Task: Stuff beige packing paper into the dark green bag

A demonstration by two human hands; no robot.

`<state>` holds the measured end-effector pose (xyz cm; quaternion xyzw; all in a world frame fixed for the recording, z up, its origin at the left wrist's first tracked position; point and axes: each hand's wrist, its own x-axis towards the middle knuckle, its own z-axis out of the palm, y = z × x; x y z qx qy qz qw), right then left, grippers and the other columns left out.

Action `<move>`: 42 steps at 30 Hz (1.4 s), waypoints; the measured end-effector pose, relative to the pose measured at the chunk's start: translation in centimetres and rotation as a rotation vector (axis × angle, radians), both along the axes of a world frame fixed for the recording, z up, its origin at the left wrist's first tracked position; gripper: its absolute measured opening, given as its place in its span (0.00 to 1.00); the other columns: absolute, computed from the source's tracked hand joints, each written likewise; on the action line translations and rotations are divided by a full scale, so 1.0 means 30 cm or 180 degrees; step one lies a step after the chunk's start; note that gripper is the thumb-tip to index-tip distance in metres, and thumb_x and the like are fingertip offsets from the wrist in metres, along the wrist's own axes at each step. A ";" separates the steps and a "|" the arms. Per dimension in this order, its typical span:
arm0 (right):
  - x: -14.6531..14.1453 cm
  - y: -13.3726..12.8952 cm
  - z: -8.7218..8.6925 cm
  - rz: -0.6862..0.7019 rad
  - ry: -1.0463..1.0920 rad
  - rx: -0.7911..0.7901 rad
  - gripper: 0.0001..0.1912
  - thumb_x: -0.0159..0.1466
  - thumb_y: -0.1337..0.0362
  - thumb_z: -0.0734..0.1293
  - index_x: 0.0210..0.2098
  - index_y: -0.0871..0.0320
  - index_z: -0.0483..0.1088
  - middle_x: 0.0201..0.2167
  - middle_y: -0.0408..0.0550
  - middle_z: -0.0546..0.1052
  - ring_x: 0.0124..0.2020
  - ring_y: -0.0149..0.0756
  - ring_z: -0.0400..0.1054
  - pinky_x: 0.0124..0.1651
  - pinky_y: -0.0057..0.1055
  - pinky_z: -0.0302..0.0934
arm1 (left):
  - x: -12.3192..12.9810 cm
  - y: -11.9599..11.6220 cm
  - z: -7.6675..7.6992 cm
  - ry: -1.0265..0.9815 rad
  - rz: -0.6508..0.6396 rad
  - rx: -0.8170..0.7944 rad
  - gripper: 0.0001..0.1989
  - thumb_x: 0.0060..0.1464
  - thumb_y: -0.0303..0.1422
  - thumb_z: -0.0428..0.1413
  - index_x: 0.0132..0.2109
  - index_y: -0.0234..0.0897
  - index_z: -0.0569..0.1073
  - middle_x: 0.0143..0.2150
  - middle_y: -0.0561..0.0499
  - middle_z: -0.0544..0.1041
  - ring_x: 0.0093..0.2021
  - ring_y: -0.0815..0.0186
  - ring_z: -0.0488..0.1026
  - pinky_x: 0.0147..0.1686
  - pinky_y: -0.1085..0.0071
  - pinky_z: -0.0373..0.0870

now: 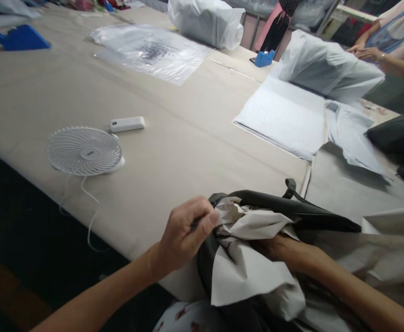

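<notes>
My left hand (pixel 184 235) closes on the rim of a light, soft dark grey bag (pixel 292 207) holding crumpled white paper (pixel 246 272), at the beige table edge (pixel 119 230), best held there; of my right hand (pixel 274 246) I cannot tell the grip.

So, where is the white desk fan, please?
In the head view, the white desk fan stands on the table beside a white power bank, left of the left hand.

Even bright light, soft shadows, blurred edges

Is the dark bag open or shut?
The dark bag is open: crumpled white paper bulges from its mouth around the right hand.
</notes>
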<state>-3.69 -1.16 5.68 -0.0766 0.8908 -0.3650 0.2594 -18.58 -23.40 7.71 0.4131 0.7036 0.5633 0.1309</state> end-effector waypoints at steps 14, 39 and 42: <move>0.059 -0.018 0.138 -0.0378 -0.0592 0.0031 0.44 0.61 0.51 0.72 0.71 0.57 0.55 0.65 0.60 0.68 0.63 0.54 0.64 0.67 0.47 0.59 | 0.075 0.055 0.067 0.2213 -0.2528 -0.1433 0.13 0.60 0.31 0.56 0.26 0.39 0.72 0.25 0.52 0.78 0.25 0.60 0.73 0.29 0.62 0.68; 0.217 -0.078 -0.059 -0.0713 0.0398 0.0496 0.38 0.57 0.69 0.69 0.67 0.54 0.61 0.55 0.57 0.76 0.56 0.52 0.71 0.59 0.46 0.67 | -0.075 0.134 0.200 0.1537 -0.3863 -0.2106 0.07 0.55 0.32 0.62 0.30 0.40 0.72 0.33 0.53 0.80 0.37 0.61 0.76 0.34 0.70 0.70; 0.238 -0.088 -0.071 -0.0698 0.0592 0.0811 0.33 0.55 0.69 0.70 0.61 0.56 0.67 0.47 0.55 0.79 0.48 0.51 0.76 0.57 0.46 0.69 | -0.026 0.072 0.174 0.1280 -0.3749 -0.1527 0.10 0.55 0.39 0.65 0.36 0.39 0.74 0.34 0.54 0.79 0.37 0.64 0.77 0.34 0.71 0.71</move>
